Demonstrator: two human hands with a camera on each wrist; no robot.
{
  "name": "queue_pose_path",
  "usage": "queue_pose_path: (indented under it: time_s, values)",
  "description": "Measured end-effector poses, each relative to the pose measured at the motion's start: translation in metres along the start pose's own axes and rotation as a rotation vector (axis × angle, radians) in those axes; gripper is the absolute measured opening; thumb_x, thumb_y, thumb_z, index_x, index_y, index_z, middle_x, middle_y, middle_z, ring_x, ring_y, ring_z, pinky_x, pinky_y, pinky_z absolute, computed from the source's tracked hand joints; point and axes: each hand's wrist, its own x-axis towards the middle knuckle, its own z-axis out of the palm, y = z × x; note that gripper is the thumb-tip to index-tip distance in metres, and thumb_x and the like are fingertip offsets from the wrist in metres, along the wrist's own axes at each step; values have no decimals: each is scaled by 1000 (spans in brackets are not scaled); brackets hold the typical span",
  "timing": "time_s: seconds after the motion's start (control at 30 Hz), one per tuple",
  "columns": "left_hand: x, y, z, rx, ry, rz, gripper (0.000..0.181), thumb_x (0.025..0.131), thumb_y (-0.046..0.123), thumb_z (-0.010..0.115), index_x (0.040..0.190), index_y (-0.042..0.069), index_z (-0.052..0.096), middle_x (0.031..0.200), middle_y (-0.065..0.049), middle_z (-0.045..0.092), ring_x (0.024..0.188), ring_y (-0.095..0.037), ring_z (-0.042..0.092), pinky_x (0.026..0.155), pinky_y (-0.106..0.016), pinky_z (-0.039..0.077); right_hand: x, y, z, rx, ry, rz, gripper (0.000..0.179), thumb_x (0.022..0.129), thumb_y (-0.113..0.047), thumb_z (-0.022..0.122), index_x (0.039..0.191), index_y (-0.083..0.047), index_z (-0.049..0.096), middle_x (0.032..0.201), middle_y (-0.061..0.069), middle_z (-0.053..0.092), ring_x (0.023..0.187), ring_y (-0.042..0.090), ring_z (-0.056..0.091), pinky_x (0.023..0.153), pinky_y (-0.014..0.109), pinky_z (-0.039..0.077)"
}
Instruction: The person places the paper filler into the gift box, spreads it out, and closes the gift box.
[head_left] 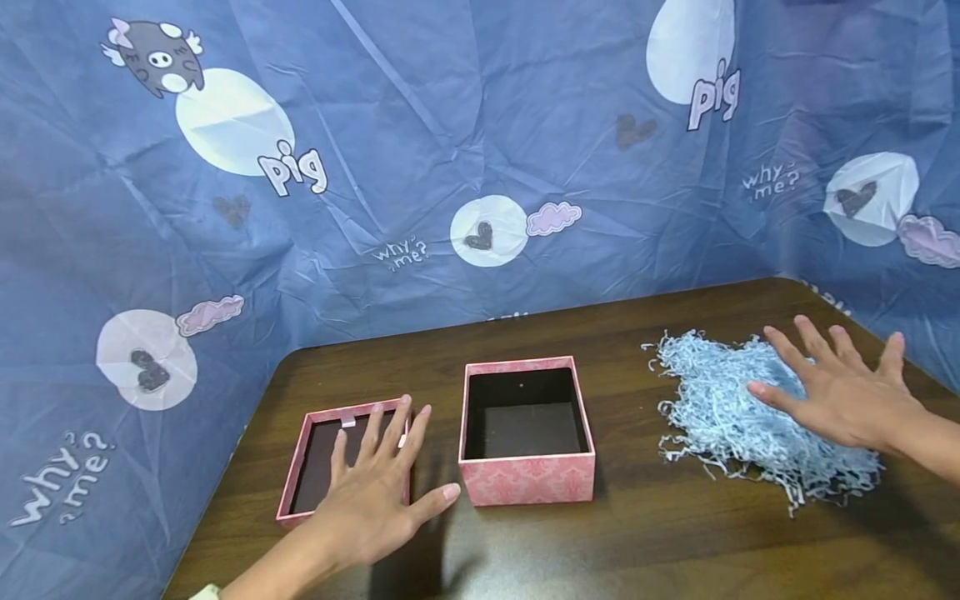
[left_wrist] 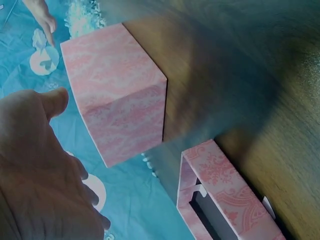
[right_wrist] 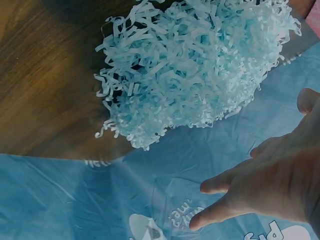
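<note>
A pink patterned box with a dark inside stands uncovered mid-table. Left of it lies its shallow pink lid, inner side up, with small white tabs on its edges. My left hand hovers over the lid's right part, fingers spread, holding nothing; it hides some of the lid. In the left wrist view that hand is apart from both box and lid. To the right is a loose heap of light blue shredded paper. Above its right side my right hand is spread with nothing in it.
A brown wood-grain table with rounded far corners carries everything. Blue fabric printed with pigs, hearts and clouds hangs behind the table and along its sides.
</note>
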Motion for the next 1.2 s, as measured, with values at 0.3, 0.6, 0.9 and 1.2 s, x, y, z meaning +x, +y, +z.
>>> queue_pose_path:
  time_s: [0.3, 0.6, 0.9, 1.2]
  values:
    - [0, 4, 0, -4, 15, 12, 91, 86, 75, 40, 155, 24, 12, 161, -2, 2, 147, -31, -2, 107, -67, -2, 3, 3, -1, -69, 18, -11, 92, 93, -68, 35, 153, -14, -9, 149, 40, 4, 120, 69, 23, 91, 82, 4]
    - [-3, 8, 2, -73, 14, 10, 89, 88, 68, 49, 156, 25, 10, 162, -2, 1, 147, -31, -2, 107, -67, 0, 6, 15, 4, -39, -66, -10, 90, 94, -68, 30, 151, -17, -18, 145, 44, 6, 115, 66, 34, 83, 84, 14]
    - [-4, 13, 10, -152, 63, 7, 89, 87, 66, 53, 155, 24, 15, 161, -5, 6, 147, -32, 5, 108, -64, 3, 9, 19, 2, -34, -87, 3, 94, 92, -72, 32, 151, -18, -16, 143, 46, 6, 57, 36, 58, 62, 70, 40]
    - [-3, 14, 13, -212, 100, 0, 87, 86, 61, 58, 154, 22, 21, 161, -6, 11, 145, -33, 10, 107, -62, 6, 11, 24, 3, 14, -131, 24, 98, 90, -72, 35, 151, -12, -13, 140, 49, 6, 97, 73, 41, 60, 68, 42]
